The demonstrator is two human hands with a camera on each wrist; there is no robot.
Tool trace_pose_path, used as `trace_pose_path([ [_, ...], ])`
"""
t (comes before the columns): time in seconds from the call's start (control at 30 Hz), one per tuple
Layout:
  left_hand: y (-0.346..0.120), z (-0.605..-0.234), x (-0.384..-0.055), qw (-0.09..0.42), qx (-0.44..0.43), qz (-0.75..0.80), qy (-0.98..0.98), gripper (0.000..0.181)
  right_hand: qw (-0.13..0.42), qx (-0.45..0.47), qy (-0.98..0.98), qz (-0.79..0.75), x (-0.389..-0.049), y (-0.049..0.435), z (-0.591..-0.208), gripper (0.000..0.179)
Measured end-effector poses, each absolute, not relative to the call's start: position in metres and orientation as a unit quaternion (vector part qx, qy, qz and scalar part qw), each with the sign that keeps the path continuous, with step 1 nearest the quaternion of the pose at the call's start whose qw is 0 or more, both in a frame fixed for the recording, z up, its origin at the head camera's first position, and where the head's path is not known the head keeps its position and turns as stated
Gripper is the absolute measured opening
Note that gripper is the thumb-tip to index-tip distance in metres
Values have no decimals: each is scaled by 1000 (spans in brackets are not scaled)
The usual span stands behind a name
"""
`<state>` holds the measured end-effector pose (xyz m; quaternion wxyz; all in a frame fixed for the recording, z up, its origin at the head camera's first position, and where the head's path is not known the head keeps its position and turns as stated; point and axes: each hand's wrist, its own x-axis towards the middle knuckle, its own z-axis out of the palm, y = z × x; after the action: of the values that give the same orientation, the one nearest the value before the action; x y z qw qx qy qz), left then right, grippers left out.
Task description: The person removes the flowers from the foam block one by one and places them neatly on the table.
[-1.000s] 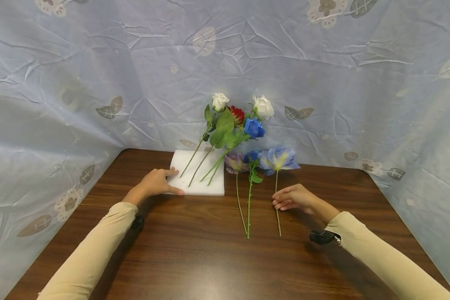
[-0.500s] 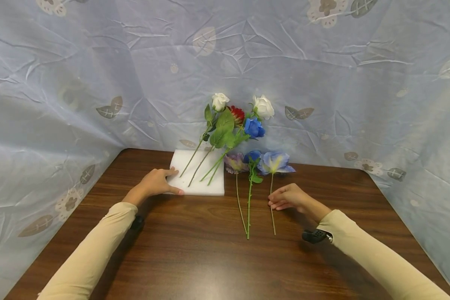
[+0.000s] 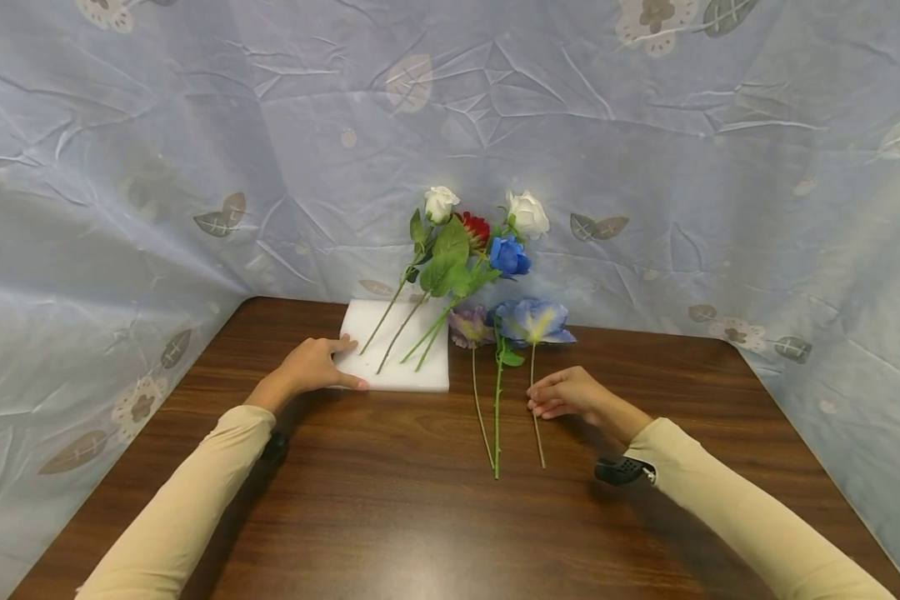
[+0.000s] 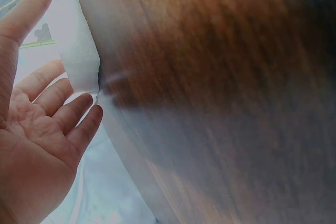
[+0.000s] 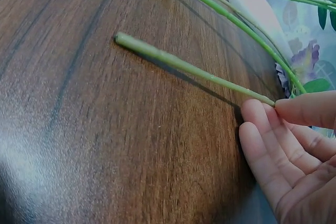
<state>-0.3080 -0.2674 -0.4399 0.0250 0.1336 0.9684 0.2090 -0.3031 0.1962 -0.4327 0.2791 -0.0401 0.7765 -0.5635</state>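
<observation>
My right hand [image 3: 573, 394] pinches the thin stem [image 5: 189, 69] of a light blue artificial flower [image 3: 538, 322] between thumb and fingers. The stem's cut end points toward me, close over the table. Just left lie a blue rose's green stem [image 3: 497, 408], its bloom mostly hidden behind the light blue petals, and a purple flower [image 3: 470, 325]. My left hand [image 3: 311, 364] rests at the left edge of a white foam block [image 3: 426, 377], thumb at its front corner. Its fingers [image 4: 81, 129] reach loosely along the foam's side.
Across the foam lie the stems of two white roses [image 3: 528, 214], a red flower [image 3: 475, 231] and another blue rose [image 3: 508, 256], blooms toward the back. A patterned cloth [image 3: 645, 167] hangs behind and beside the brown wooden table [image 3: 390, 467].
My right hand has slid the light blue flower leftward, so its petals now overlap the nearby blue rose. My left hand and the foam have stayed put.
</observation>
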Motion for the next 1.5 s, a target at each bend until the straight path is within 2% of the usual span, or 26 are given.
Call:
trace_pose_path([
  [0.9,-268,-441,-311,29,131,207,969,102,297,-36,784,-545,-305,197,-433,37],
  [1.5,-267,-438,-310,36,131,206,969,101,283,-18,803,-524,-309,201,-429,34],
])
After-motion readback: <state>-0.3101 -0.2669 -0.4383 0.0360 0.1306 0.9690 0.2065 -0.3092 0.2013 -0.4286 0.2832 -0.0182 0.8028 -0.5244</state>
